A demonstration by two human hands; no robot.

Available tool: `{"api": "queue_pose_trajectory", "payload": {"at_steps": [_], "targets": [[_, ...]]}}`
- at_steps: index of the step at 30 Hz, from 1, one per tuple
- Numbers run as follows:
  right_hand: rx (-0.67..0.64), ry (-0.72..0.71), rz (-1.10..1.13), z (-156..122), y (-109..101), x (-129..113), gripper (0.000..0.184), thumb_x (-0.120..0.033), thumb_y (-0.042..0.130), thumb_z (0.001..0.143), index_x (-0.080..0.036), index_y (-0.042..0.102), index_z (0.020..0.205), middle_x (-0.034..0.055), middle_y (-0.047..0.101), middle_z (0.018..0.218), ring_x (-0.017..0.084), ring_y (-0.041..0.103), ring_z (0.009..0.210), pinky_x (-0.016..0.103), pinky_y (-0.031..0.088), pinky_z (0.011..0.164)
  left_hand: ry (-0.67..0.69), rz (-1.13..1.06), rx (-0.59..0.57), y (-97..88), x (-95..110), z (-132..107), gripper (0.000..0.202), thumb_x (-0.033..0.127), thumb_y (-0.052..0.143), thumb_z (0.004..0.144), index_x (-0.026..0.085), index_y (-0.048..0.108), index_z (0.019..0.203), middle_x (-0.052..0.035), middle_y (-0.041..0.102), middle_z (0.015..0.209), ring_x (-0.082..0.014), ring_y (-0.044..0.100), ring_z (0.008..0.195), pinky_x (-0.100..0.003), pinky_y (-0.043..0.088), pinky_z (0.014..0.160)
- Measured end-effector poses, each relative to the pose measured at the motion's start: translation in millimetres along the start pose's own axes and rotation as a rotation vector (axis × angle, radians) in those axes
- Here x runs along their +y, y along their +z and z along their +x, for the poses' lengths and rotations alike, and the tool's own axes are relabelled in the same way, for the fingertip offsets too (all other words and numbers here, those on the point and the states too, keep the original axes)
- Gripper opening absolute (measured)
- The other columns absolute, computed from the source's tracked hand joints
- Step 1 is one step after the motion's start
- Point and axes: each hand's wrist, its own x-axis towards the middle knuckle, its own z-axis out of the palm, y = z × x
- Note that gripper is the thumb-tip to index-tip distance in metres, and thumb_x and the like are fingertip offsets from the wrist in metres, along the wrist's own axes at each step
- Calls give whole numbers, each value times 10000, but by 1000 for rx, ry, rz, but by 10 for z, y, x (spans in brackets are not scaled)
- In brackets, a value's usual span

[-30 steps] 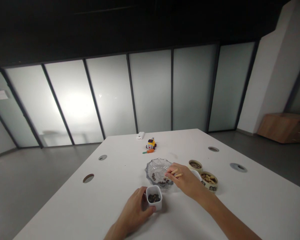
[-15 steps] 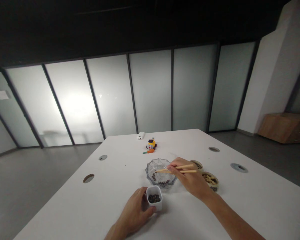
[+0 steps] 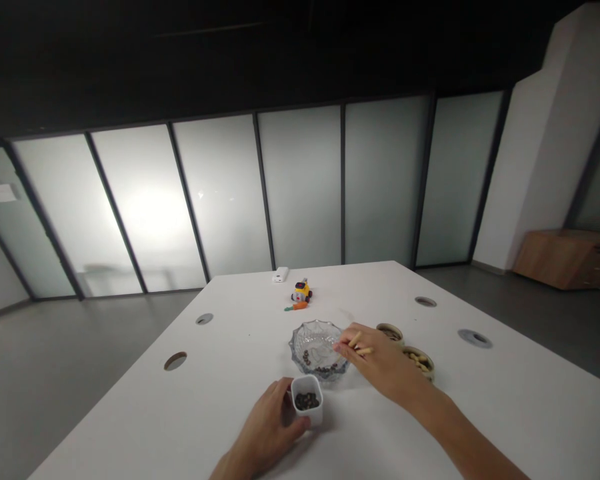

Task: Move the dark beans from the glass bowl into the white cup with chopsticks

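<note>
My left hand wraps around a small white cup of dark beans near the table's front. Just behind the cup stands a clear glass bowl with a few dark beans in its bottom. My right hand is closed on a pair of wooden chopsticks, their tips pointing down into the right side of the bowl. Whether the tips hold a bean is too small to tell.
Two small round bowls, one with pale nuts, sit right of the glass bowl. A toy car, an orange carrot toy and a white box lie farther back. The white table has several round cable holes.
The chopsticks were level over the bowl half a second ago and now tilt down into it. My left hand and the cup have stayed put.
</note>
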Motion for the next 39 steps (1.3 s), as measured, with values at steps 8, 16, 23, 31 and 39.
{"api": "queue_pose_trajectory", "payload": {"at_steps": [8, 16, 23, 31, 39], "targets": [[-83, 57, -2, 67, 142, 208, 259, -358, 589, 1027, -235, 722, 841, 75, 767, 920, 259, 723, 892, 370, 534, 910, 13, 11, -1, -6, -34, 6, 354, 303, 679, 808, 186, 650, 1141, -74, 715, 1122, -264, 603, 991, -326, 451, 883], [-80, 69, -32, 82, 182, 347, 262, -344, 590, 1026, -228, 727, 837, 66, 745, 923, 238, 700, 865, 353, 526, 874, 5, 19, 8, 5, -40, 5, 341, 259, 695, 818, 186, 640, 1146, -62, 702, 1109, -251, 611, 990, -316, 447, 887], [-76, 57, 36, 79, 200, 385, 244, -376, 596, 1025, -226, 699, 862, 55, 734, 920, 228, 695, 854, 363, 525, 910, 3, 1, 0, 5, -36, 4, 349, 275, 703, 820, 185, 641, 1151, -72, 702, 1125, -252, 605, 993, -315, 448, 885], [-63, 32, 58, 91, 191, 486, 282, -366, 585, 1033, -234, 749, 844, 68, 752, 919, 250, 702, 853, 383, 530, 857, -9, 22, 1, 13, -65, 12, 347, 278, 696, 815, 187, 639, 1146, -69, 702, 1113, -253, 608, 988, -314, 447, 872], [-41, -13, 6, 111, 203, 515, 300, -350, 570, 1051, -225, 779, 876, 83, 765, 956, 247, 718, 879, 382, 539, 876, -4, 18, 1, 16, -53, 3, 322, 280, 690, 830, 194, 637, 1136, -69, 707, 1110, -254, 617, 986, -316, 448, 878]]}}
